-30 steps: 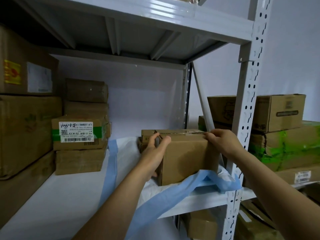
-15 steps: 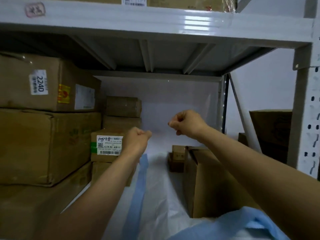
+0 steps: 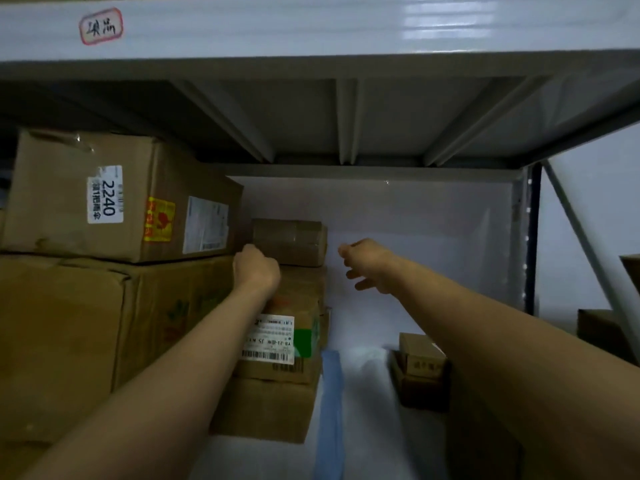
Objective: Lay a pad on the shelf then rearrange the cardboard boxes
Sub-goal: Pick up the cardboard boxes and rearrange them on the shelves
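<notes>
A white pad with a blue border (image 3: pixel 360 403) lies on the shelf floor. At the back left stands a stack of small cardboard boxes; its top box (image 3: pixel 294 240) is taped brown. My left hand (image 3: pixel 256 270) is at that top box's left front corner, fingers curled; I cannot tell whether it grips the box. My right hand (image 3: pixel 367 265) hovers to the right of that box, apart from it, fingers loosely spread and holding nothing. A labelled box (image 3: pixel 287 344) sits lower in the stack. A brown box (image 3: pixel 485 427) sits on the pad under my right forearm.
Large cartons fill the left side, one marked 2240 (image 3: pixel 114 195) on top of a bigger one (image 3: pixel 86 341). Two small boxes (image 3: pixel 420 368) stand at the back right on the pad. The upper shelf beam (image 3: pixel 311 26) is close overhead. A slanted brace (image 3: pixel 585 244) stands at right.
Both hands let go of the brown box at the front right, rose and reached deeper toward the back-left stack. The view moved in and up. My right fist has opened.
</notes>
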A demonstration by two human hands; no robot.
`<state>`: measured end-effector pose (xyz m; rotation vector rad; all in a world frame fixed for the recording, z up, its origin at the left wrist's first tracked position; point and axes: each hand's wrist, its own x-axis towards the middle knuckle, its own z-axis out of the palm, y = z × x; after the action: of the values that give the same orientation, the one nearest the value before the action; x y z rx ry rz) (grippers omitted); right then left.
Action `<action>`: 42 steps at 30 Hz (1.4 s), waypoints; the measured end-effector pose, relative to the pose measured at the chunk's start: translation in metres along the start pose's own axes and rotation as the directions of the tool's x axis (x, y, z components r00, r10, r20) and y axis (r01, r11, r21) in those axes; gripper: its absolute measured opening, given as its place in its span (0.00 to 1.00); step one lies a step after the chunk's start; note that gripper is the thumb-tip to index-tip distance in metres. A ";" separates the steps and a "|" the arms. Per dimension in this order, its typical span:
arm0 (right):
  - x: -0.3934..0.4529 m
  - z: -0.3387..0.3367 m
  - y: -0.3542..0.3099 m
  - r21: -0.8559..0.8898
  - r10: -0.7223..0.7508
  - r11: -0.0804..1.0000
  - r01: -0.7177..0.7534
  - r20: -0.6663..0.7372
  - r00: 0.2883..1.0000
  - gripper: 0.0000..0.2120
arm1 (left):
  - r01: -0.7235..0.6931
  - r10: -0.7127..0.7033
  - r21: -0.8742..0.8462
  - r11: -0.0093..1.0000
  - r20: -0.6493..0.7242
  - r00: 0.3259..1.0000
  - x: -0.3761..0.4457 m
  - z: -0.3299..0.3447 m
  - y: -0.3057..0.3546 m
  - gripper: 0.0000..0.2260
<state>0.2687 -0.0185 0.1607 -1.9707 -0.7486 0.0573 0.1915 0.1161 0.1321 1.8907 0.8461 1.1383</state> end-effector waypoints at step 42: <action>0.093 0.016 0.010 0.806 0.259 0.566 -0.173 0.026 0.966 0.22 | -0.132 0.065 0.378 0.916 0.186 0.980 0.111 0.051 -0.008 0.15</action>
<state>0.3428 0.0396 0.1692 -1.1412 -0.2975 0.3869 0.2790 0.1982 0.1548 2.3441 0.9402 0.8958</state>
